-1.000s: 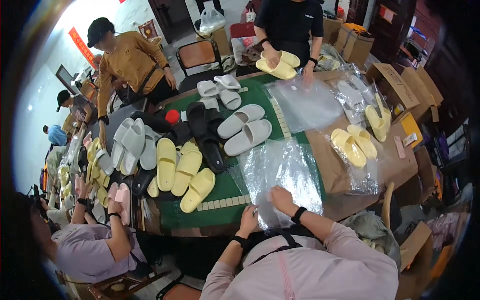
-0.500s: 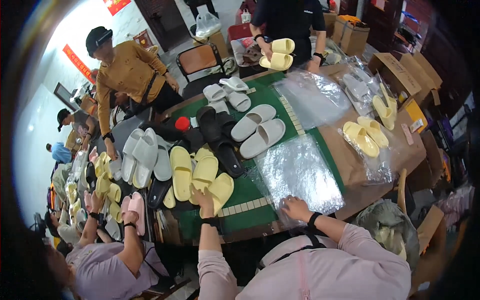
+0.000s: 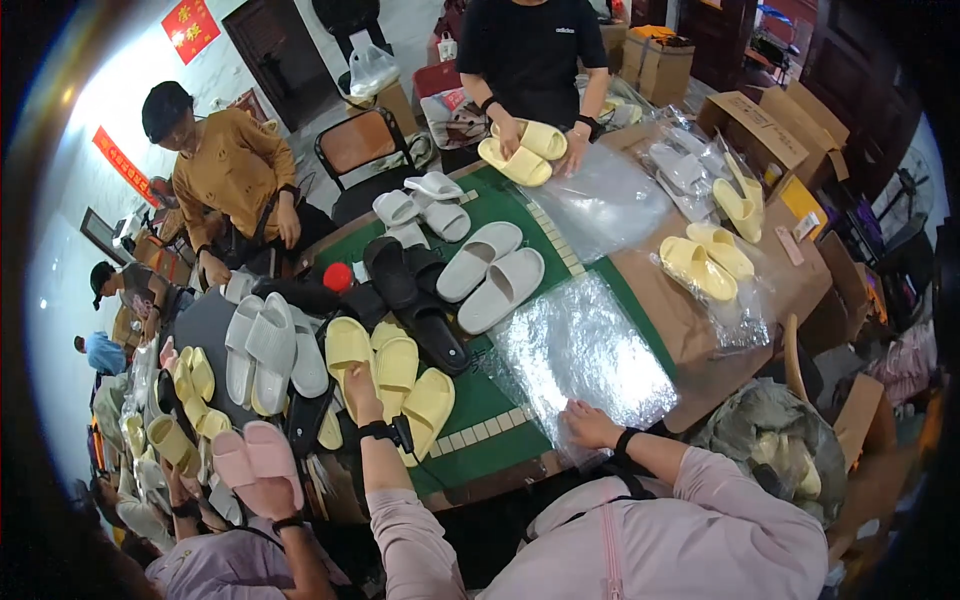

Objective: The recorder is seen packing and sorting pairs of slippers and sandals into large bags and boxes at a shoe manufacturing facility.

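Note:
My left hand (image 3: 362,394) reaches over the table's near edge and closes on the heel end of a yellow slide slipper (image 3: 347,345), the leftmost of a small yellow group; its fingertips are partly hidden. Right beside it lie other yellow slippers (image 3: 429,405). My right hand (image 3: 590,425) rests, fingers out, on the near edge of a clear plastic bag (image 3: 590,345) lying flat on the green mat (image 3: 470,402). Further in are black slippers (image 3: 432,335), a pair of grey slippers (image 3: 502,290) and more grey ones (image 3: 268,345) to the left.
Across the table, a person in black holds yellow slippers (image 3: 523,152) above more clear bags (image 3: 600,205). Bagged yellow slippers (image 3: 698,268) lie at right, near open cardboard boxes (image 3: 765,135). At my left, a co-worker's hand holds pink slippers (image 3: 257,463). A red cap (image 3: 338,277) stands among the slippers.
My left hand has moved left from the middle yellow slippers onto the leftmost one. My right hand stays on the bag. The neighbour's pink slippers have come up nearer; the whole view has shifted slightly.

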`<state>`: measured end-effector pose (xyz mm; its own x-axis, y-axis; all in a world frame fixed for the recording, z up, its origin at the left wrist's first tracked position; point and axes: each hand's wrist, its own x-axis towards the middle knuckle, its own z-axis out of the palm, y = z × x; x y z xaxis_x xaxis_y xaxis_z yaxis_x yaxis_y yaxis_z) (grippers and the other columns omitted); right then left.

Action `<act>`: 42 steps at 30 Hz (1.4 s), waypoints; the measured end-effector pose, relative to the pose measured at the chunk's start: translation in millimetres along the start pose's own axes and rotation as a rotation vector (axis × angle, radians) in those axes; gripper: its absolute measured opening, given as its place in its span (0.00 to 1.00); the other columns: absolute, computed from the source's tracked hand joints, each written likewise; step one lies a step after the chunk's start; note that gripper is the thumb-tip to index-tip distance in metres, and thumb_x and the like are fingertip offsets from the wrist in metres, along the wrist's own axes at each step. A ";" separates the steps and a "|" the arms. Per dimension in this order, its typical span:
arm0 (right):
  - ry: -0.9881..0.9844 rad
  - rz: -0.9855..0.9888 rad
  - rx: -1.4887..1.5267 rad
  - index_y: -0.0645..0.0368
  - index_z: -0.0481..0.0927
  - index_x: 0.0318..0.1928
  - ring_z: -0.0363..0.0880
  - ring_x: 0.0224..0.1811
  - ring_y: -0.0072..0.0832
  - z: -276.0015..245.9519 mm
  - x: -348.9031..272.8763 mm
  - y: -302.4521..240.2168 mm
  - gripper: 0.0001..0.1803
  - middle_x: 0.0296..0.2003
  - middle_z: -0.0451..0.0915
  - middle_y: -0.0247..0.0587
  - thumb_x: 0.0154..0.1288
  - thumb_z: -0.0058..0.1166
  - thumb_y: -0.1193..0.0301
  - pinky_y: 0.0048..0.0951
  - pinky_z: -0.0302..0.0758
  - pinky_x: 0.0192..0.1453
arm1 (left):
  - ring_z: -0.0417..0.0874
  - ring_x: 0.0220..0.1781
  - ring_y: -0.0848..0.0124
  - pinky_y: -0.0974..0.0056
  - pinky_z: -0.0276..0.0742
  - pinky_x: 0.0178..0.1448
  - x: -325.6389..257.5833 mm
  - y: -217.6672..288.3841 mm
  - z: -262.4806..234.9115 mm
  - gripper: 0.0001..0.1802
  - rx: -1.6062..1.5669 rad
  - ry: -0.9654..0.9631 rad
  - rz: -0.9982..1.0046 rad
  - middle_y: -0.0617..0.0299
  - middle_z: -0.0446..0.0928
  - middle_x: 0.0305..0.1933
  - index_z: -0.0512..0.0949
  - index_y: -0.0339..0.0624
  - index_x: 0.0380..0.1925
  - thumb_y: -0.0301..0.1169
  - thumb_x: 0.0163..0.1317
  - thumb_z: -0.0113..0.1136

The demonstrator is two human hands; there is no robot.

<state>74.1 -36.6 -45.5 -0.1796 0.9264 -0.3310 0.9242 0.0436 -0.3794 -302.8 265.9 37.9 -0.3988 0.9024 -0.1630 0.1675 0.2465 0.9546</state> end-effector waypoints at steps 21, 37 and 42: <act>-0.137 -0.107 -0.055 0.50 0.54 0.65 0.46 0.70 0.47 -5.3 -7.4 0.9 0.41 0.68 0.46 0.51 0.52 0.57 0.60 0.54 0.59 0.63 | 0.67 0.54 0.70 0.58 0.58 0.57 -36.0 34.0 -11.8 0.15 -0.256 -0.328 0.028 0.65 0.69 0.48 0.70 0.44 0.45 0.37 0.60 0.50; -0.209 -0.030 -0.018 0.54 0.50 0.67 0.41 0.71 0.50 -12.6 -8.5 2.3 0.47 0.68 0.41 0.57 0.49 0.59 0.59 0.55 0.51 0.66 | 0.61 0.61 0.38 0.48 0.61 0.61 -173.5 -80.3 -46.4 0.43 0.699 0.234 -0.296 0.29 0.54 0.61 0.55 0.44 0.63 0.45 0.49 0.64; -0.241 -0.038 -0.040 0.54 0.48 0.68 0.38 0.71 0.50 -12.9 -8.7 -2.0 0.48 0.69 0.38 0.57 0.50 0.59 0.58 0.56 0.49 0.67 | 0.69 0.57 0.48 0.51 0.68 0.56 -175.1 -101.0 -41.0 0.37 0.195 0.362 -0.392 0.38 0.64 0.57 0.59 0.40 0.60 0.36 0.51 0.62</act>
<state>78.2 -39.9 -30.7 -0.2856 0.8079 -0.5156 0.9269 0.0963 -0.3626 -286.9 68.5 -19.8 -0.7429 0.5600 -0.3668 0.0945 0.6301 0.7707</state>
